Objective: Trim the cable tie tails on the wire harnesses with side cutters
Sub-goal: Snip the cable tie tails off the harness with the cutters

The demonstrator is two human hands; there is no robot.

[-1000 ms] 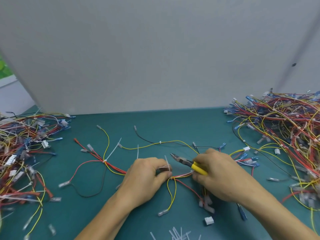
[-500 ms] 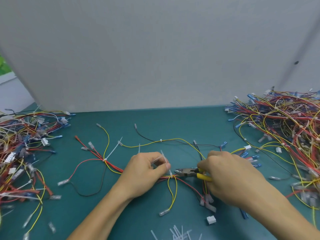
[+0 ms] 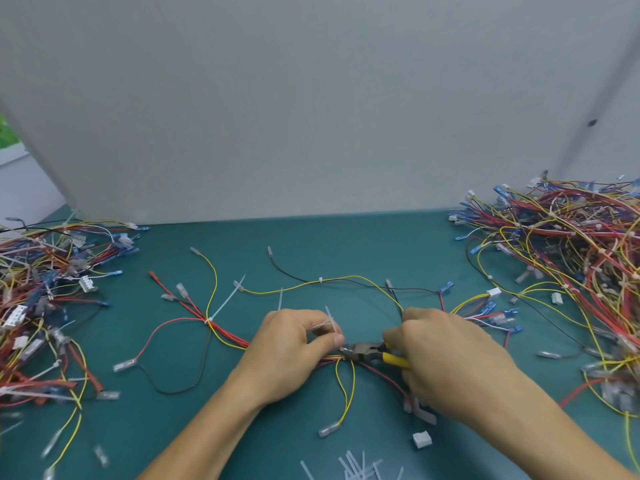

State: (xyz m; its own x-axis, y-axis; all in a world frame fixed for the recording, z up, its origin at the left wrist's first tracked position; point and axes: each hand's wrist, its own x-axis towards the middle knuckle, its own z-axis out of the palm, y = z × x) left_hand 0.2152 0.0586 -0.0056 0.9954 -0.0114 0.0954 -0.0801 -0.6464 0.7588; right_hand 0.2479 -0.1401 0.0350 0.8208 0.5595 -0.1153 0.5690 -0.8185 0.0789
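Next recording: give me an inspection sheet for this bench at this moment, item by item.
Surface: teal mat covering the bench.
Job's things: side cutters with yellow handles, nose at a tie beside the left thumb; harness spread across the mat's centre; tie tail standing up past the left fingers; untrimmed tail further left.
Clutter: cut tie tails at the near edge; loose white connector beside them.
Grippers: left hand holds the harness at the tie; right hand grips the side cutters.
Cables: tangled left pile and right pile of harnesses.
Surroundings: plain grey panel behind the mat.
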